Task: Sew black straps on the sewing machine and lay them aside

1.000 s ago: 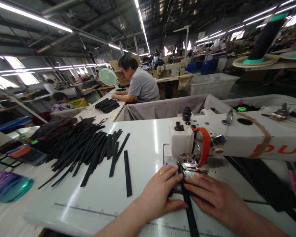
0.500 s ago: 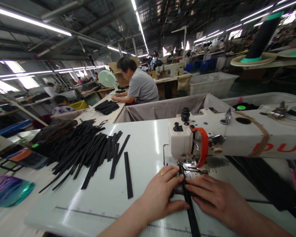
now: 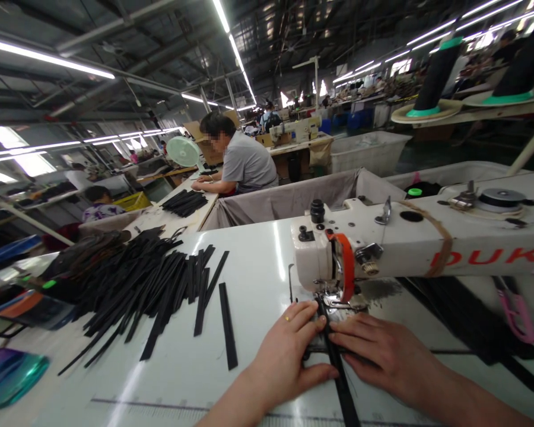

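Note:
A long black fabric strip (image 3: 339, 376) runs from the front of the table up under the presser foot (image 3: 333, 298) of a white sewing machine (image 3: 314, 252). My left hand (image 3: 289, 350), with a ring on one finger, lies along the strip's left side, fingertips close to the foot and thumb stretched out onto the strip. From the right, my right hand (image 3: 378, 350) rests flat, its outstretched fingertips against the strip's edge. Both hands press on the strip rather than wrap round it. The needle area is partly hidden by an orange guard (image 3: 347, 267).
Left on the table lie a heap of black strips (image 3: 133, 290) and a single strip (image 3: 228, 326). Pink-handled scissors (image 3: 516, 314) and more black strips (image 3: 458, 320) are beyond my right hand. Thread cones (image 3: 436, 77) stand upper right. A co-worker (image 3: 244, 157) sits ahead near a fan (image 3: 182, 151).
The view has swung slightly right, so table and machine appear shifted left. Both hands remain on the strip at the presser foot, with little visible movement.

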`<state>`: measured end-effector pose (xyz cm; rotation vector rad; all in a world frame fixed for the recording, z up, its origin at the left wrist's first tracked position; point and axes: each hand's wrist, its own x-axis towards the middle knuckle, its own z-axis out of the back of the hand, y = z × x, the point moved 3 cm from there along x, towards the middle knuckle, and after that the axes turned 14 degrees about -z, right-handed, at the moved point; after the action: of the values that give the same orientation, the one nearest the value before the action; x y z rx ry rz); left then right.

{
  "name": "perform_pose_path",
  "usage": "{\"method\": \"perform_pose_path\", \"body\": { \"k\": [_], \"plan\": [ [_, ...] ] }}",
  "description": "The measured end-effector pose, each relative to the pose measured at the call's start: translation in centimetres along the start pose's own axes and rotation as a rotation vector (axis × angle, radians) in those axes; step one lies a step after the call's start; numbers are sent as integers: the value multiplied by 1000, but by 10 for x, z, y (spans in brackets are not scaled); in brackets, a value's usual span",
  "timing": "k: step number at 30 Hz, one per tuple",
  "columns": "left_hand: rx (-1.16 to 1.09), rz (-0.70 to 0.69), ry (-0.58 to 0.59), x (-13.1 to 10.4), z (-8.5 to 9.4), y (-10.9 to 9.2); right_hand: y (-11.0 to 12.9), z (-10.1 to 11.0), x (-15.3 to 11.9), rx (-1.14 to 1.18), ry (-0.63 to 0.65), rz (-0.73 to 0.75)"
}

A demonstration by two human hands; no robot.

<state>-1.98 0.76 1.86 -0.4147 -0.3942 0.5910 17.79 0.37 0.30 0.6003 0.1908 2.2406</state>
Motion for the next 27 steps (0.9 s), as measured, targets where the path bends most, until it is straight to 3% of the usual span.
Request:
{"method": "perform_pose_path", "body": {
  "k": [27],
  "plan": [
    [60,-2,-25,2,-3,0,4,4,2,32,36,-58]
  ]
}}
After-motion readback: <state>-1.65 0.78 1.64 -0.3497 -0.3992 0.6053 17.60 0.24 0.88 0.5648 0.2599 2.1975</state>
